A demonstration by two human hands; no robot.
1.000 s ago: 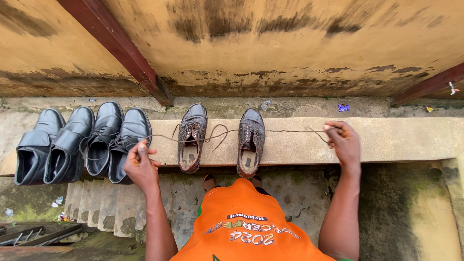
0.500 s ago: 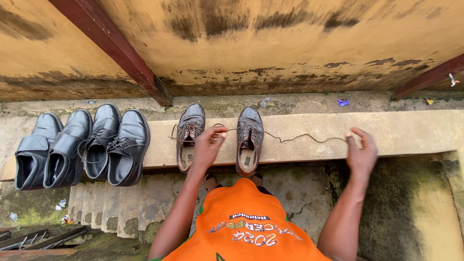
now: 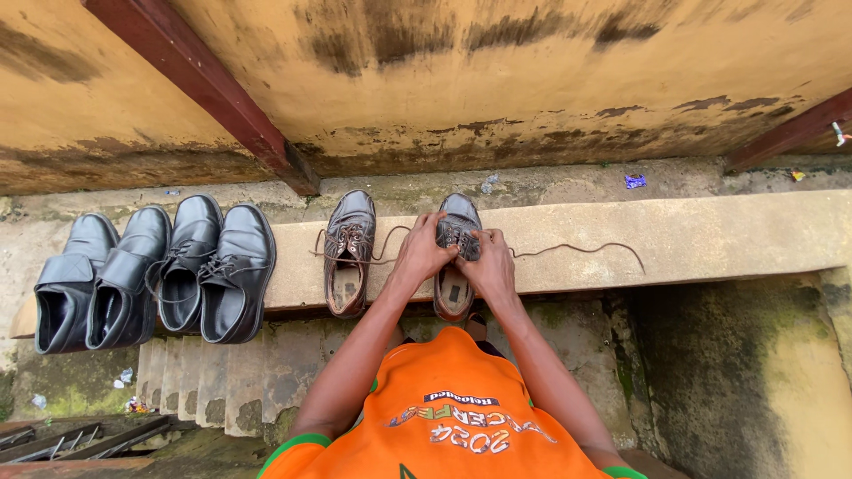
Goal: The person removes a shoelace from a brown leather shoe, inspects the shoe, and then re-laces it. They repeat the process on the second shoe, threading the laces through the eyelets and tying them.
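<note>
Left hand (image 3: 424, 253) curled, fingertips pinched down on the laced front of the brown shoe (image 3: 459, 213), thumb tucked against the right-hand fingers. Right hand (image 3: 491, 262) likewise half closed, fingers bent over the same eyelets, seemingly nipping the lace (image 3: 577, 249) where it leaves the shoe; too small to tell which eyelet. Both hands touching each other over the tongue, neither flat nor spread.

Shoe itself upright on the concrete ledge (image 3: 710, 235), toe toward the wall (image 3: 532, 71), heel opening toward the orange shirt (image 3: 453, 417). Loose end of the lace trailing off to the right along the ledge in a slack wavy line – not taut. Just beside on the left, the second brown shoe (image 3: 349, 253), its own laces loose and looping across toward the left hand.

Judged from the grip: threading or snugging the lace through the upper eyelets, lacing only partly done. Calls next for a firm pinch on the free end, slack drawn in from the right, and the shoe pinned steady on the ledge – otherwise likely to slide or tip toward the edge.

Further left, four black shoes (image 3: 226, 266) in a row, well apart from the hands. Above, a dark red beam (image 3: 204, 89) slanting across the stained yellow wall
</note>
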